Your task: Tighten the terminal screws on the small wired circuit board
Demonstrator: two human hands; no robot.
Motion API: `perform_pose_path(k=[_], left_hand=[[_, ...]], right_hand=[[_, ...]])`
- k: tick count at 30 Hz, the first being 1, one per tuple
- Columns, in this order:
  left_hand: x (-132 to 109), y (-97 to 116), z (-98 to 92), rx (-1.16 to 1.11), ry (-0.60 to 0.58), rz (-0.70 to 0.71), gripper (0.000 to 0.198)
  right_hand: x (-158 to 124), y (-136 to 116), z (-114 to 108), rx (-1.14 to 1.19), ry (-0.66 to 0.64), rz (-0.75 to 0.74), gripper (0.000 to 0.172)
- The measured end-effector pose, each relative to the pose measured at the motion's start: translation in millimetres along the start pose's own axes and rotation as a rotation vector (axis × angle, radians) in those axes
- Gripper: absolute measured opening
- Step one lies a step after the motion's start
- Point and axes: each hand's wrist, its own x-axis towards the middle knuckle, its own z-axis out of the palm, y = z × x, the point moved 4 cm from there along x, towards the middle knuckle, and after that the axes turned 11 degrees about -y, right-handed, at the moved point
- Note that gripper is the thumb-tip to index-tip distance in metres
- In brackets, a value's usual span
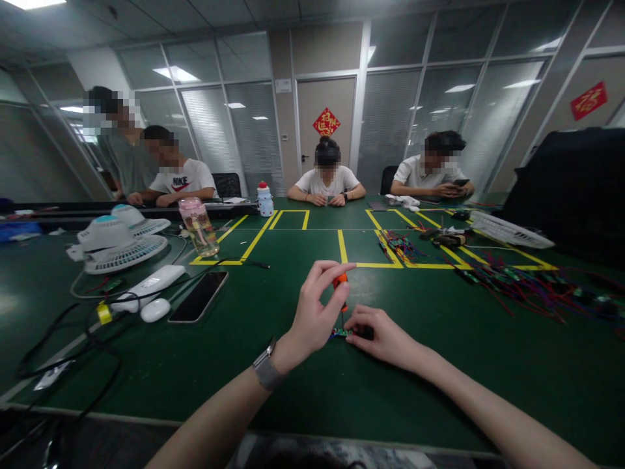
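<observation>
My left hand (317, 306) is closed around the orange handle of a screwdriver (344, 301), which stands nearly upright with its shaft pointing down. Under the tip lies a small green circuit board (340, 333) on the table. From the right, the fingertips of my right hand (378, 332) pinch the board's edge. A dark part shows beside those fingers, too unclear to name. The board's left side is partly hidden behind my left hand.
Left of my hands lie a phone (199, 297), a white mouse (155, 311), black cables, fans (122, 244) and a bottle (199, 228). Wired boards (527, 286) spread out at right, near a white keyboard (510, 228). Several people are across the table.
</observation>
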Motion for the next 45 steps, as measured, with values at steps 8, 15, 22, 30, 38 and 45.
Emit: perform_pose_path(k=[8,15,22,30,38,45], left_hand=[[0.6,-1.0,-0.9,0.013,0.01,0.007,0.025],[0.8,-0.4,-0.7,-0.035,-0.058,-0.014,0.034],[0.9,1.9,-1.8,0.038,0.008,0.031,0.024],[2.2,4.4,-0.8,0.001,-0.043,0.051,0.033],[2.4,3.9,-2.4,0.071,0.005,0.044,0.023],[1.7,3.8,-2.9,0.07,0.03,0.056,0.021]], right_hand=[[0.1,-0.8,-0.7,0.004,-0.008,0.008,0.008],[1.0,1.0,-0.3,0.029,-0.011,0.025,0.008],[0.1,-1.0,-1.1,0.025,-0.022,0.02,0.007],[-0.2,-2.5,-2.2,0.026,-0.035,0.015,0.01],[-1.6,-1.1,-2.1,0.035,-0.04,0.0,0.011],[-1.1,-1.8,-2.7,0.034,-0.039,0.016,0.011]])
